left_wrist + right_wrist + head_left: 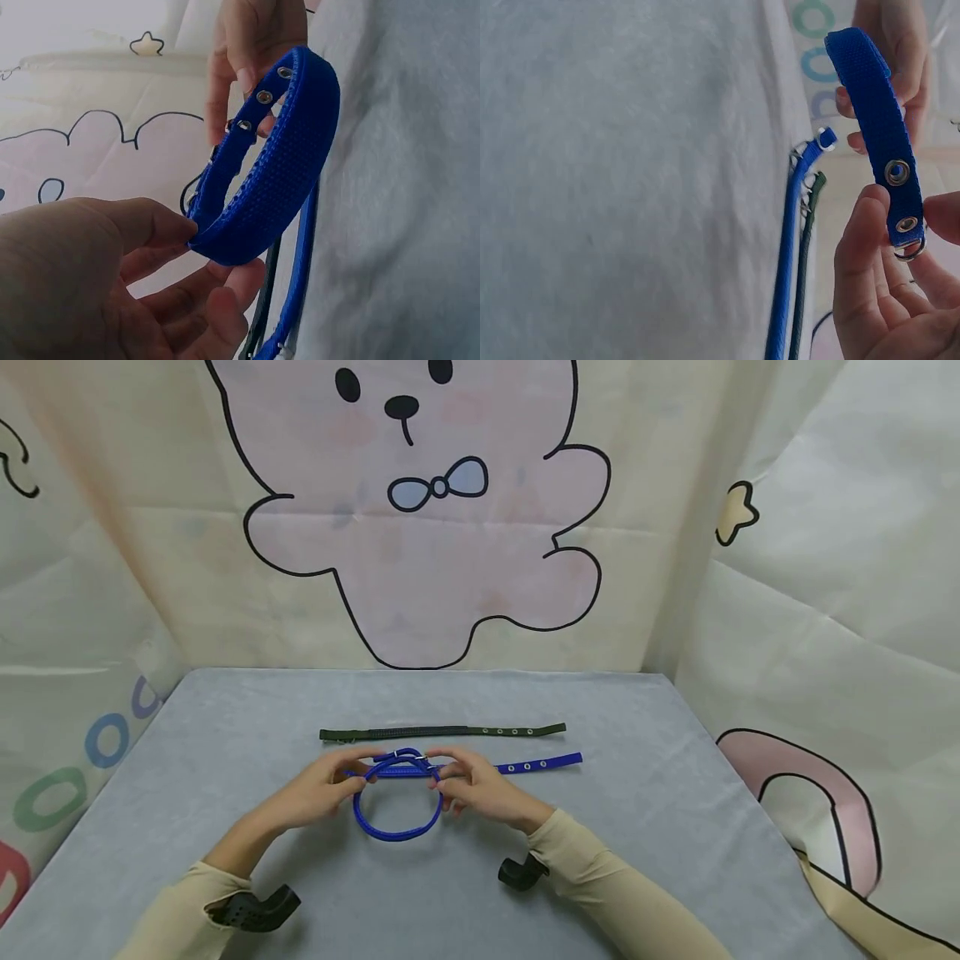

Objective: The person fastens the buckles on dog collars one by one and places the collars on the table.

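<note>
A blue strap closed into a loop [397, 836] is held up between both hands above the table; metal eyelets and a ring show on it in the right wrist view. My left hand [324, 787] pinches the loop's left side [270, 187] between thumb and fingers. On the other side my right hand [483, 789] pinches the loop near its eyelets and D-ring [877, 112]. Behind the hands a second blue strap [543, 765] lies flat, partly hidden by the loop and fingers.
A dark green strap [427, 732] with eyelets lies beyond the blue one, roughly parallel to it. The grey cloth-covered table [637, 827] ends at a printed curtain [450, 577] at the back, with more printed cloth on both sides.
</note>
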A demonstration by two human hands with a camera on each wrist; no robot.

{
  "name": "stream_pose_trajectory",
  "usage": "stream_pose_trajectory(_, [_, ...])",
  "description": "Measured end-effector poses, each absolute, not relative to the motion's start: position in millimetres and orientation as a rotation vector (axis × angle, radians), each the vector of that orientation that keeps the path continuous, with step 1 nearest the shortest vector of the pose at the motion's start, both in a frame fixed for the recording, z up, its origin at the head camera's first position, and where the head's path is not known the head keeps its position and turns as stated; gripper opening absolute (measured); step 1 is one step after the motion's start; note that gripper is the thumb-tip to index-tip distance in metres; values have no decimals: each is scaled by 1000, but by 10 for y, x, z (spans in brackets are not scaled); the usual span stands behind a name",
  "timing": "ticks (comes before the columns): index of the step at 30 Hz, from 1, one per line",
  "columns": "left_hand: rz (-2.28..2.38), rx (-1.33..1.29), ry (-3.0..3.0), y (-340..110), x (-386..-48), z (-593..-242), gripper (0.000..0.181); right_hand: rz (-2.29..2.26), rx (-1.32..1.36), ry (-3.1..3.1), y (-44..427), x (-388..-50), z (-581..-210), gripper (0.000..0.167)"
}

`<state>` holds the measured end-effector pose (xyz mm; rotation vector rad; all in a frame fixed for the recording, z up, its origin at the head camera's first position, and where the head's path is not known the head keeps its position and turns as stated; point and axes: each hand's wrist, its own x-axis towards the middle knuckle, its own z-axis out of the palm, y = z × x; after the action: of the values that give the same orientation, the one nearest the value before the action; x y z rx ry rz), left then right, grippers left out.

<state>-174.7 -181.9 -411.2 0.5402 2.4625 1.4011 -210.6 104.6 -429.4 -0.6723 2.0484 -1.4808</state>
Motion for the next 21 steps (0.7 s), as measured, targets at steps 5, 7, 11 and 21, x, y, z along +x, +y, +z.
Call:
stream_pose_trajectory(5, [1380,565,2441,-1994,-1734,-4135,46,-1419,-746,2041,929,-2113,-4315,54])
stream_pose_trajectory(7, [1379,570,2430,-2056,-1736,-4146,46,-1399,-767,2031,887,-2121,-4309,55])
stream_pose_trajectory(11, [1378,567,2401,-2149,-1718,-4169,46,-1367,-787,1989,808,-2119,-4325,60])
stream_pose_trajectory(21, [1330,526,2322,-2345,-1658,-4270,49,-1271,-806,2047,572,-2011,-4446,65])
